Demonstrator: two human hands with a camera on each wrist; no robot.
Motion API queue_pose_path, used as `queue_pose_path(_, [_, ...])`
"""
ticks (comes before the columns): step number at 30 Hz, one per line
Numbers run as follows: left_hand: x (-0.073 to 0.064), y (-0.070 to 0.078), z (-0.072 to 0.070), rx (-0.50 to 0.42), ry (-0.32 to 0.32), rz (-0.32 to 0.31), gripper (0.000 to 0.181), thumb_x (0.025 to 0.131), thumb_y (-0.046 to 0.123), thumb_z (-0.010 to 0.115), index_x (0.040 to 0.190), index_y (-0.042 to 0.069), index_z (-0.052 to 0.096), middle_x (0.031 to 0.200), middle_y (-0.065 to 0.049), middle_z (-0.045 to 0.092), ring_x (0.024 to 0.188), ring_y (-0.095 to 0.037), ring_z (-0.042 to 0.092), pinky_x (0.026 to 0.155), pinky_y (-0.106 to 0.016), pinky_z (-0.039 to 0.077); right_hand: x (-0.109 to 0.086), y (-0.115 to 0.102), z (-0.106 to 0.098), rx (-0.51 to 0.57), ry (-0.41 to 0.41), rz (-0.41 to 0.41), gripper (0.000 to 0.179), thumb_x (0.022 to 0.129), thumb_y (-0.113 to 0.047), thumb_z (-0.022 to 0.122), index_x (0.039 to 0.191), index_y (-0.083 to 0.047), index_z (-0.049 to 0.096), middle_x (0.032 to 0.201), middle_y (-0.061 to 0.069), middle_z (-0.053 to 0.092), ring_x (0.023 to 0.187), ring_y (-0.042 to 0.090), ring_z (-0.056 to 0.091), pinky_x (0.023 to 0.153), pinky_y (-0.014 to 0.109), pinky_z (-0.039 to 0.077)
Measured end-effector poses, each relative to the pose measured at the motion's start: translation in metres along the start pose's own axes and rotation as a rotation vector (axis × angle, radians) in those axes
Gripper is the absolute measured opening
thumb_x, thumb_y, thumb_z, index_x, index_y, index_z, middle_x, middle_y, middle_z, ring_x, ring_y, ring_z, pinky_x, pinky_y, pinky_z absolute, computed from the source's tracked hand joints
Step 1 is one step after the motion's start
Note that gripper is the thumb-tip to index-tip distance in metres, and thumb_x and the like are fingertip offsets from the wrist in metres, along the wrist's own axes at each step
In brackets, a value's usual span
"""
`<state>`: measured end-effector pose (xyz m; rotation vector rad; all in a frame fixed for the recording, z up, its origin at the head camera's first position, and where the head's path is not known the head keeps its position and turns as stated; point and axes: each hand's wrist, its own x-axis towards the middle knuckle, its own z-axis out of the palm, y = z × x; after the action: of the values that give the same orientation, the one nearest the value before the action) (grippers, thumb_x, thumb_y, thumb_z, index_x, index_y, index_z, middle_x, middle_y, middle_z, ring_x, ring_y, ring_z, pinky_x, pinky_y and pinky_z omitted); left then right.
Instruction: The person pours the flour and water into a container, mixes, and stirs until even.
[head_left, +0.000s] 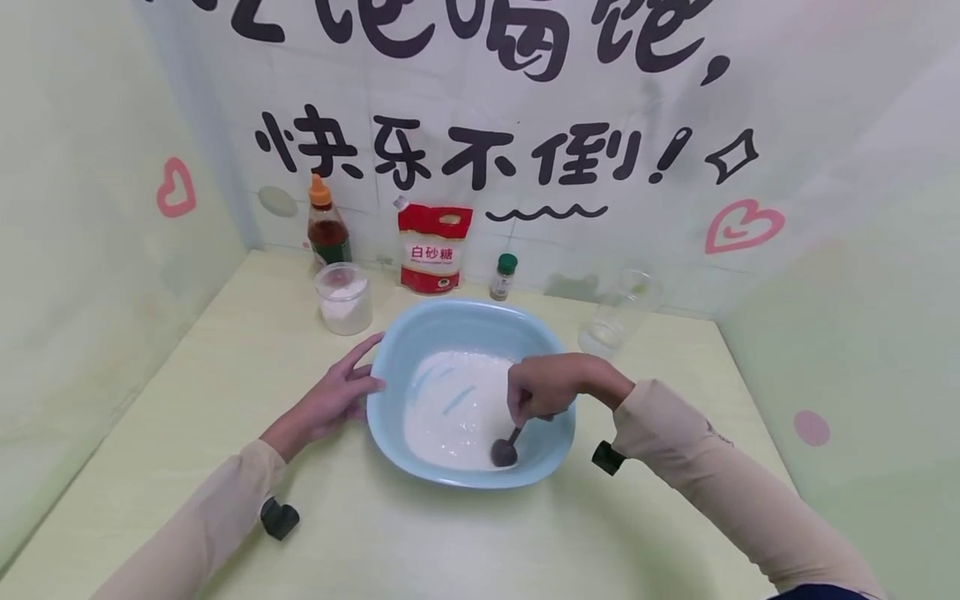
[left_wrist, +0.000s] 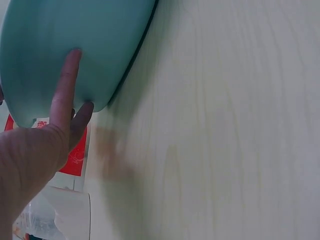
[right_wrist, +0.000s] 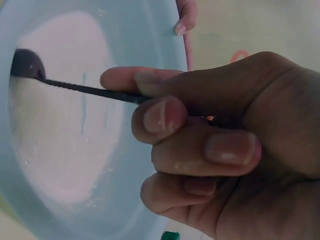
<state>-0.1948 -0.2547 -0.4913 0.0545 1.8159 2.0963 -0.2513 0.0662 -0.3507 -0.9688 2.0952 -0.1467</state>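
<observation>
A light blue plastic basin stands on the table with a white, wet-looking mixture spread over its bottom. At its left side my left hand holds the wall, the thumb at the rim and long fingers against the outside. My right hand is above the right part of the basin. It pinches the thin handle of a black spoon between thumb and fingers. The spoon's round bowl is in the mixture by the near right wall.
Behind the basin stand a tub of white powder, an orange-capped sauce bottle, a red sugar pouch and a small green-capped jar. A clear cup is at the right rear. Walls border the table's back and sides.
</observation>
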Motion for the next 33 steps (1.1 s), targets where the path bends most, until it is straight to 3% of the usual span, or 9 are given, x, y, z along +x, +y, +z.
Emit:
queue_pose_path(2, [-0.001,0.002,0.0,0.003,0.005,0.003,0.081,0.097,0.01,0.058,0.16,0.036,0.014,0.159,-0.027,0.031,0.116,-0.038,0.065,0.082,-0.057,0.06,0.004,0.001,0.003,0.044,0.002,-0.026,0.018,0.095,-0.006,0.063,0.088,-0.015,0.078,0.06,-0.002,0.055,0.053,0.011,0.046,0.055,0.02,0.042])
queue_pose_path(5, [-0.001,0.003,0.0,-0.004,0.002,0.002,0.082,0.096,0.009,0.057,0.16,0.037,0.014,0.159,-0.027,0.03,0.118,-0.039,0.064,0.082,-0.058,0.059,0.015,0.0,0.01,0.045,0.053,-0.044,0.021,0.096,-0.005,0.061,0.101,-0.016,0.078,0.077,0.004,0.067,0.058,0.012,0.05,0.058,0.021,0.043])
queue_pose_path(8, [0.0,0.002,0.001,-0.011,-0.002,0.001,0.082,0.097,0.008,0.057,0.16,0.037,0.014,0.159,-0.027,0.029,0.118,-0.038,0.064,0.082,-0.058,0.059,0.029,-0.005,0.015,-0.031,0.134,-0.043,0.027,0.095,-0.004,0.06,0.114,-0.015,0.076,0.105,0.007,0.074,0.075,0.014,0.055,0.068,0.025,0.047])
queue_pose_path(10, [0.0,0.001,0.001,-0.015,0.0,0.006,0.082,0.097,0.007,0.057,0.16,0.037,0.014,0.159,-0.028,0.029,0.116,-0.036,0.065,0.081,-0.057,0.06,0.036,-0.009,0.015,-0.098,0.19,-0.024,0.029,0.095,-0.004,0.061,0.118,-0.014,0.075,0.114,0.006,0.073,0.085,0.017,0.055,0.075,0.028,0.049])
queue_pose_path(14, [0.0,0.001,0.003,-0.016,0.007,0.009,0.082,0.096,0.007,0.057,0.16,0.036,0.014,0.159,-0.029,0.03,0.115,-0.037,0.066,0.08,-0.056,0.06,0.043,-0.007,0.01,-0.201,0.294,0.035,0.026,0.093,-0.005,0.063,0.113,-0.015,0.077,0.107,0.003,0.074,0.089,0.019,0.056,0.079,0.031,0.05])
queue_pose_path(21, [-0.001,0.001,0.003,-0.002,0.021,0.001,0.081,0.096,0.009,0.058,0.16,0.037,0.016,0.158,-0.028,0.032,0.116,-0.038,0.065,0.08,-0.057,0.06,0.03,0.014,-0.001,-0.362,0.428,0.183,0.017,0.087,-0.001,0.062,0.088,-0.014,0.073,0.076,0.0,0.061,0.071,0.018,0.051,0.058,0.026,0.042])
queue_pose_path(24, [-0.002,0.001,0.003,-0.006,0.019,-0.003,0.081,0.097,0.009,0.058,0.16,0.037,0.015,0.159,-0.028,0.031,0.117,-0.038,0.064,0.08,-0.057,0.06,0.018,0.019,-0.003,-0.375,0.418,0.245,0.019,0.085,0.002,0.06,0.078,-0.014,0.067,0.069,0.001,0.053,0.066,0.019,0.048,0.055,0.026,0.04])
queue_pose_path(29, [-0.002,0.0,0.003,-0.013,0.01,-0.004,0.081,0.097,0.008,0.056,0.16,0.037,0.014,0.159,-0.028,0.03,0.117,-0.038,0.064,0.081,-0.057,0.06,-0.002,0.019,-0.001,-0.334,0.326,0.311,0.02,0.088,0.002,0.062,0.078,-0.014,0.068,0.072,0.003,0.057,0.067,0.02,0.051,0.057,0.026,0.044])
queue_pose_path(33, [-0.002,0.001,0.003,-0.012,0.005,0.001,0.081,0.097,0.007,0.056,0.16,0.037,0.013,0.158,-0.029,0.03,0.117,-0.039,0.064,0.081,-0.057,0.06,-0.01,0.015,0.005,-0.288,0.231,0.283,0.018,0.088,0.001,0.064,0.086,-0.014,0.074,0.08,0.002,0.063,0.073,0.019,0.054,0.062,0.027,0.048])
